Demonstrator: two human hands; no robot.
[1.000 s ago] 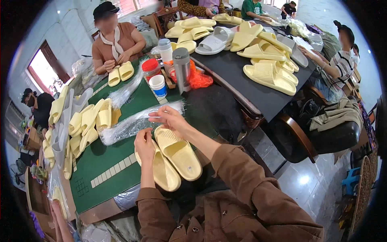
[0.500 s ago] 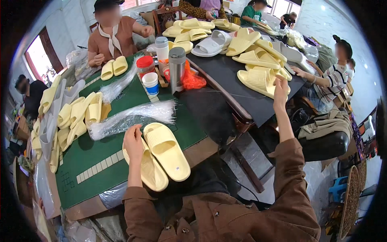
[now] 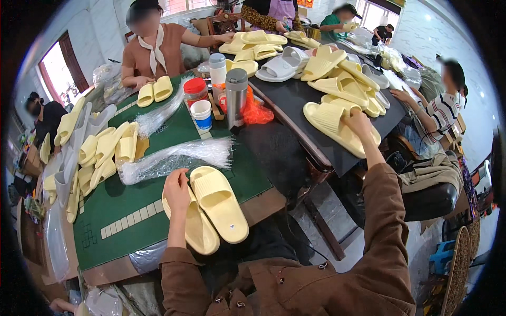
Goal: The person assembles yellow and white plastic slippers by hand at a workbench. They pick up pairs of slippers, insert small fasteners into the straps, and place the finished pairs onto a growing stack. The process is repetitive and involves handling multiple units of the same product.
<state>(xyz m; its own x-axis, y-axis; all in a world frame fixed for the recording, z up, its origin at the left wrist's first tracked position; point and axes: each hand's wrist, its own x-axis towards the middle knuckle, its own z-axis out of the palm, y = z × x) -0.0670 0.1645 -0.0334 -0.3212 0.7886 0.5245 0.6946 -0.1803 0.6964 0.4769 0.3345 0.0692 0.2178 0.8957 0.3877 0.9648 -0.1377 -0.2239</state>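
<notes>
My R hand [image 3: 359, 122]: fingers pinching far-R slipper [image 3: 327, 122] at strap; best lift gently w/o dragging pile [image 3: 337, 87]. L hand [image 3: 177, 189] by near slippers [image 3: 224, 210], pinch unclear.

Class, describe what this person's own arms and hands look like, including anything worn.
The left sleeve and right sleeve are plain brown, loose and creased, their cuffs ending partway along the forearms. The left hand and right hand are ungloved.

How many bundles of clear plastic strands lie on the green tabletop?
2: a near bundle just beyond the left hand, and a far bundle left of the red-lidded jar. Piled slippers may hide others.
</notes>
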